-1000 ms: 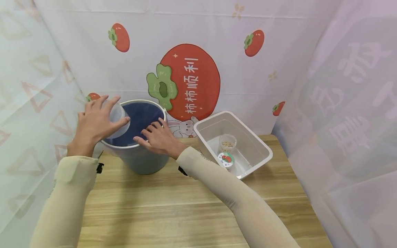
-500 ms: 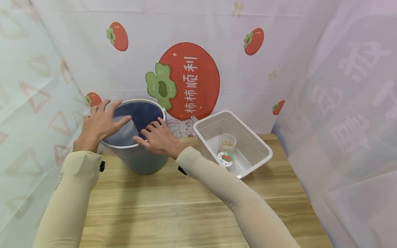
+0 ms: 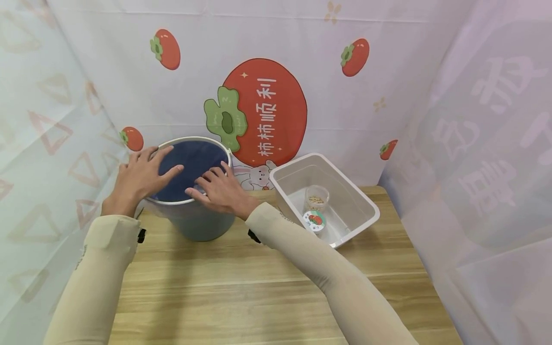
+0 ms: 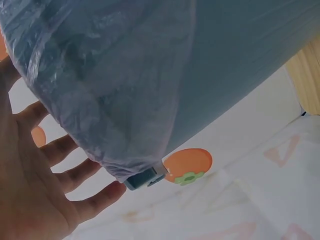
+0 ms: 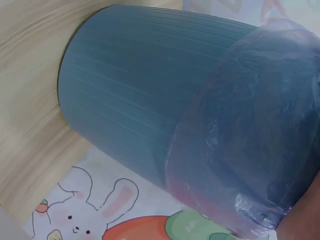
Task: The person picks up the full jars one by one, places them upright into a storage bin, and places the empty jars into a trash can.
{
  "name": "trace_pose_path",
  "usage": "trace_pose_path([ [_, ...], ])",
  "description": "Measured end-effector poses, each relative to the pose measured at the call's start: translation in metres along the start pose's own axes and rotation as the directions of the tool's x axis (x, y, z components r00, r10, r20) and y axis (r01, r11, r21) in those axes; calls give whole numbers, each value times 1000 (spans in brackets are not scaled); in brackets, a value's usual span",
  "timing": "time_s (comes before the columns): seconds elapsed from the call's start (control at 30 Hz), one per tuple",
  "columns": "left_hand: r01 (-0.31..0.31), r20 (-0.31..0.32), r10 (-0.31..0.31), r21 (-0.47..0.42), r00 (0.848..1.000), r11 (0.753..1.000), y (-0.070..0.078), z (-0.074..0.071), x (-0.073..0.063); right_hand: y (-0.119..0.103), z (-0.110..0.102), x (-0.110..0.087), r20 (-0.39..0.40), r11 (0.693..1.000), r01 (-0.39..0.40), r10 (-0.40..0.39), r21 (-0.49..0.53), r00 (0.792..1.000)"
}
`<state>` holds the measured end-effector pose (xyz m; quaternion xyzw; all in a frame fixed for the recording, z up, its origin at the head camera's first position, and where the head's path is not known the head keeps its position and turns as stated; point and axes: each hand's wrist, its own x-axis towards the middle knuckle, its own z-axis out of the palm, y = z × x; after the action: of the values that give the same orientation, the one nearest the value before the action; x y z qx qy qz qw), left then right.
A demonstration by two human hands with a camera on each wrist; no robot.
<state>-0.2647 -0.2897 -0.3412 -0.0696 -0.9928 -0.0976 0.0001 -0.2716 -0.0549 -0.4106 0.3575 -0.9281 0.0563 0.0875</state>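
A blue-grey trash can [image 3: 201, 225] with a pale rim ring [image 3: 189, 139] stands at the left of the table. A thin translucent bag [image 5: 245, 125] lines it and folds down over its outside, as the right wrist view shows. My left hand [image 3: 140, 177] is spread at the can's left rim, thumb reaching over the opening, holding nothing. In the left wrist view its fingers [image 4: 95, 200] lie extended alongside the bagged rim. On the near right of the rim rests my right hand [image 3: 224, 191], fingers relaxed over the edge. The can's bottom is hidden from the head view.
Right of the can, a pale grey plastic basin [image 3: 345, 177] sits on the wooden table [image 3: 241, 306]. Inside it are a clear cup [image 3: 316, 197] with small beige bits and a round tub [image 3: 314, 221] with a printed lid. Printed cloth [image 3: 276, 28] encloses the back and sides.
My left hand let go of a clear plastic cup over the trash can. The cup dropped inside and is out of sight; the left hand shifted slightly right and down. The right hand stayed put.
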Motion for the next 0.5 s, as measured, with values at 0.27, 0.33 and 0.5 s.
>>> trace_pose_path([
  [0.27,-15,24,14,12,1000,1000,7,1,-5,5,-7,-3,-15,999,8,-7,32,1000],
  [0.33,-22,22,22,15,1000,1000,10,1,-6,7,-10,-4,-23,999,7,-7,32,1000],
  [0.5,-40,10,40,28,999,999,15,1,-10,14,-19,-9,-30,1000,3,-2,20,1000],
])
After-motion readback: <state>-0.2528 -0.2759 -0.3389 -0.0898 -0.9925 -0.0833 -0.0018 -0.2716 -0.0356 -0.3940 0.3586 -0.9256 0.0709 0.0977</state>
